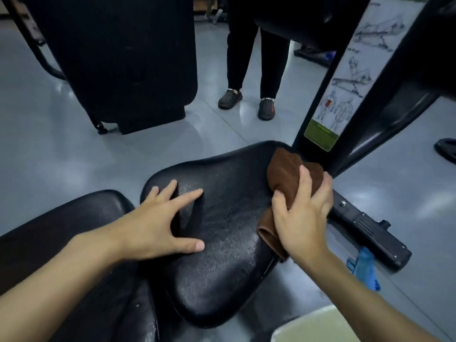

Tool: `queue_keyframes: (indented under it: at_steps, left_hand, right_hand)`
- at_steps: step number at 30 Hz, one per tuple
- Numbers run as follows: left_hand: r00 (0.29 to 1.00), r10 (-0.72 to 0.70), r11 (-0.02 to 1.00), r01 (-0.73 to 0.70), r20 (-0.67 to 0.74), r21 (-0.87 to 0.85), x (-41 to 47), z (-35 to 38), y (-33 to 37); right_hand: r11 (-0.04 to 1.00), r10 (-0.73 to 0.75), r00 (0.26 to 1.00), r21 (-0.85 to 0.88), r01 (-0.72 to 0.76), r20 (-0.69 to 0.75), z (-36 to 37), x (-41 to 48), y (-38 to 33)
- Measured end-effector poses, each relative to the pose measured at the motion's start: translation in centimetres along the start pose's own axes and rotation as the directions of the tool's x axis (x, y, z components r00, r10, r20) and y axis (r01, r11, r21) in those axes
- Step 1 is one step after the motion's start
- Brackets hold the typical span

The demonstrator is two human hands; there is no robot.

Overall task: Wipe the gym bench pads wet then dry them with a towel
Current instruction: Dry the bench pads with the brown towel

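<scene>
A black seat pad [222, 243] fills the middle of the head view, its surface speckled with fine droplets. My left hand [158, 223] rests flat on the pad's left part with fingers spread. My right hand [303, 215] grips a bunched brown towel [286, 169] and presses it on the pad's right edge. A second black pad [74, 243] lies at the lower left, under my left forearm.
A black upright post with an exercise chart sticker [343, 77] rises just behind the towel. A black foot bar [370, 230] lies on the grey floor to the right, with a blue cloth [362, 265] beside it. A person's legs and shoes [246, 99] stand behind. A tall black pad [118, 58] stands at the back left.
</scene>
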State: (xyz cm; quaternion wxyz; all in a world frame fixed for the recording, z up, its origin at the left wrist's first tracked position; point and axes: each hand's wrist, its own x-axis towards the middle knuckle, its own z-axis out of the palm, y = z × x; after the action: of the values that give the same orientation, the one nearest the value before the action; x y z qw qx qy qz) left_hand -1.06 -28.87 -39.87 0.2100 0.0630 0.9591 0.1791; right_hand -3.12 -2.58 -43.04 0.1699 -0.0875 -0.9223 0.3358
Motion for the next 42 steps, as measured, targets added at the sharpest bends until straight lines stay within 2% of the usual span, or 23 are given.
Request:
queue_keyframes:
  at_steps: [2,5,8,11,15,20,23,26,30,35,37,39,42]
  left_hand:
    - [0.999,-0.006,0.996,0.003,-0.037,-0.086,0.4,-0.2,-0.3]
    - [0.989,-0.146,0.976,0.14,-0.026,-0.168,0.8,-1.0,-0.3]
    - [0.971,-0.229,0.964,0.235,0.06,-0.128,0.9,-2.0,1.0]
    - [0.961,-0.256,0.96,0.265,0.101,-0.087,1.2,-2.7,2.4]
    - [0.957,-0.27,0.959,0.277,0.103,-0.057,1.4,-2.6,2.9]
    - [0.95,-0.269,0.957,0.282,0.159,-0.064,1.9,-2.7,2.4]
    - [0.95,-0.248,0.953,0.274,0.188,-0.127,1.9,-3.8,2.0]
    - [0.956,-0.23,0.954,0.258,0.18,-0.15,1.6,-4.4,2.0]
    - [0.961,-0.241,0.952,0.261,0.133,-0.161,1.7,-4.3,2.1]
    - [0.963,-0.247,0.949,0.262,0.105,-0.177,1.4,-3.9,1.5]
    - [0.966,-0.241,0.943,0.256,0.094,-0.211,1.2,-4.1,0.9]
    - [0.973,-0.226,0.948,0.231,0.047,-0.218,0.8,-4.2,-0.2]
    - [0.969,-0.241,0.958,0.229,-0.052,-0.173,0.1,-3.5,-0.8]
  right_hand:
    - [0.991,0.069,0.996,-0.119,-0.062,0.055,-1.0,2.8,-0.7]
    - [0.969,0.082,0.987,-0.242,-0.047,0.139,-2.2,3.7,-1.0]
    - [0.97,0.092,0.965,-0.239,-0.031,0.248,-3.2,3.4,-1.6]
    - [0.922,0.19,0.934,-0.383,-0.064,0.303,-3.9,5.3,-2.7]
    - [0.827,0.157,0.91,-0.554,0.091,0.384,-2.9,10.3,-5.2]
    - [0.802,0.094,0.836,-0.539,0.259,0.541,0.7,14.6,-7.8]
    - [0.765,0.035,0.857,-0.565,0.308,0.514,-0.7,13.0,-6.3]
    - [0.782,0.003,0.887,-0.554,0.286,0.462,-2.1,11.3,-5.4]
    - [0.743,0.028,0.88,-0.598,0.299,0.474,-0.7,13.1,-6.3]
    - [0.648,-0.035,0.731,-0.542,0.536,0.681,2.5,15.4,-8.7]
    - [0.642,-0.093,0.695,-0.491,0.589,0.713,2.2,16.0,-8.3]
    - [0.647,-0.121,0.716,-0.492,0.582,0.688,1.7,16.3,-8.1]
    - [0.642,-0.011,0.785,-0.597,0.481,0.62,2.8,15.4,-9.3]
